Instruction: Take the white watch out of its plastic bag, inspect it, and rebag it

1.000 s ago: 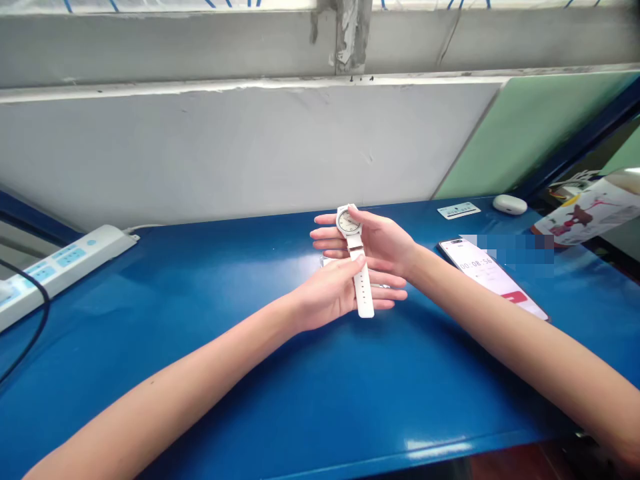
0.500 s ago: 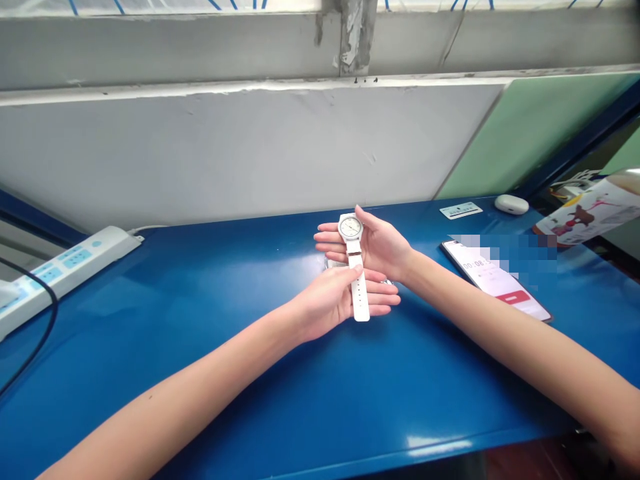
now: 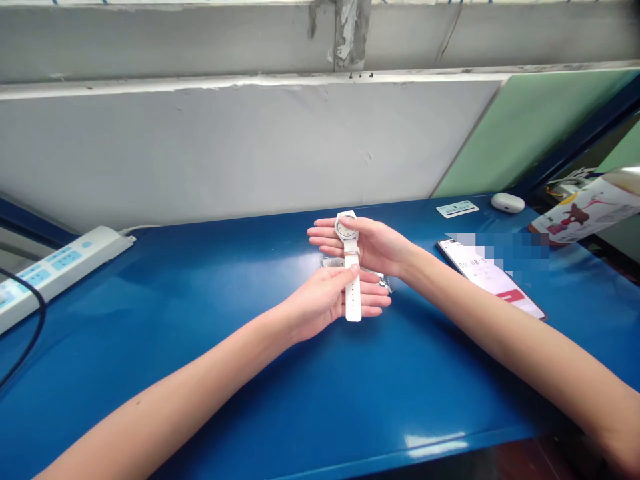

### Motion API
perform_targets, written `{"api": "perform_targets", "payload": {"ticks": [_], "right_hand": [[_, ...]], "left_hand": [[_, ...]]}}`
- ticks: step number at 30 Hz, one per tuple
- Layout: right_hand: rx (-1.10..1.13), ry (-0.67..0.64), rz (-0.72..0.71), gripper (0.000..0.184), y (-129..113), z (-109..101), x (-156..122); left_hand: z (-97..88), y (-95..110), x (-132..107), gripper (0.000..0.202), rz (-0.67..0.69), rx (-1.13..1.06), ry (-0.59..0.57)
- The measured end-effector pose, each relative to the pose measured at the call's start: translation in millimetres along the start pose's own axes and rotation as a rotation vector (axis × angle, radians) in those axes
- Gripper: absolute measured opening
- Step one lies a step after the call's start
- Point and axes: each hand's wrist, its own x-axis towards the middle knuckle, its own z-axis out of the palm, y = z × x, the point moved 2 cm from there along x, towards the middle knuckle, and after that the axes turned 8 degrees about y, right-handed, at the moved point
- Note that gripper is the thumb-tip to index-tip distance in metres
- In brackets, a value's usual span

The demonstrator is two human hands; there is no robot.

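Note:
A white wristwatch (image 3: 353,293) lies lengthwise across both palms, its dial at the far end and the punched strap hanging toward me. My left hand (image 3: 325,300) is palm up under the strap, with the thumb pressing on it and the fingers stretched out to the right. Beyond it, my right hand (image 3: 373,243) supports the watch head on its fingers, and its thumb rests over part of the dial. Behind my hands, a small shiny clear packet (image 3: 331,263) sits on the table, mostly hidden.
On the blue table (image 3: 225,400), a white power strip (image 3: 70,267) with a black cable (image 3: 40,313) is at left. To the right are a phone (image 3: 493,277), a card (image 3: 457,209), a white earbud case (image 3: 507,203) and a printed container (image 3: 590,207). A wall stands behind.
My right thumb has moved from beside the watch head onto the dial. The whole view has shifted slightly; my left hand keeps the same hold on the strap.

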Motion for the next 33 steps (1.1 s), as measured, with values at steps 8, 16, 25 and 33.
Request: {"api": "perform_targets", "payload": {"ticks": [8, 16, 25, 33], "right_hand": [[0.052, -0.081, 0.001, 0.047, -1.4, 0.5, -0.6], [0.087, -0.069, 0.056, 0.06, -4.2, 1.8, -2.2], [0.087, 0.034, 0.049, 0.049, -11.5, -1.2, -2.5], [-0.1, 0.175, -0.105, 0.018, -9.6, -8.5, 3.1]], "left_hand": [[2.6, 0.0, -1.4, 0.033, 0.011, -0.012, 0.062], [5.9, 3.1, -3.5, 0.031, -0.043, -0.007, 0.086], [3.9, 5.9, -5.1, 0.012, 0.099, 0.03, 0.157], [2.4, -3.5, 1.2, 0.014, 0.143, -0.015, 0.062]]}}
